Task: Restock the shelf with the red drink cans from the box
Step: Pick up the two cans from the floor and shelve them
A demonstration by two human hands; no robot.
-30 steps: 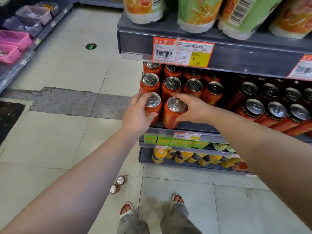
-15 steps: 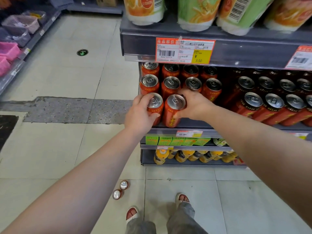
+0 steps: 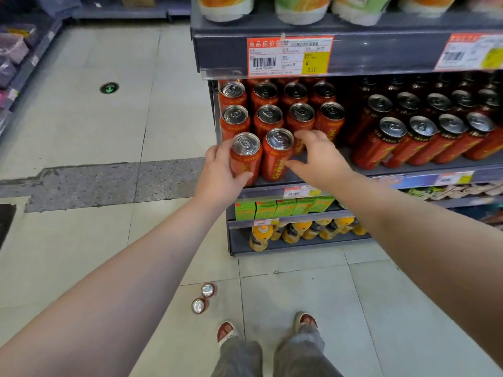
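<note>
Our left hand [image 3: 217,172] wraps the left front can [image 3: 246,155], fingers curled round its far side and the thumb across its lower front. Our right hand [image 3: 319,156] is spread and loosely bent just beside the right front can [image 3: 278,156]. Its thumb tip lies at the can's side, but we cannot tell whether it touches.

Both cans stand upright and side by side at the front edge of the grey shelf [image 3: 424,167], at its left end. Behind them we see more rows of red cans [image 3: 269,115], four across. Further right, across a bare gap of shelf, stands a block of darker cans [image 3: 422,131].

An orange price tag [image 3: 290,55] hangs on the lip of the shelf above, which carries orange and green pouches [image 3: 302,9]. Below our shelf sit green cartons [image 3: 283,208], and under those, orange bottles [image 3: 299,231].

The floor is pale tile [image 3: 81,131], crossed by a speckled grey strip [image 3: 109,180] and marked with a small round green arrow sign [image 3: 109,88]. Two loose cans [image 3: 198,306] stand on the tiles by our sandalled feet [image 3: 226,331]. Across the aisle to the left runs another rack [image 3: 24,63], its goods too blurred to name.
</note>
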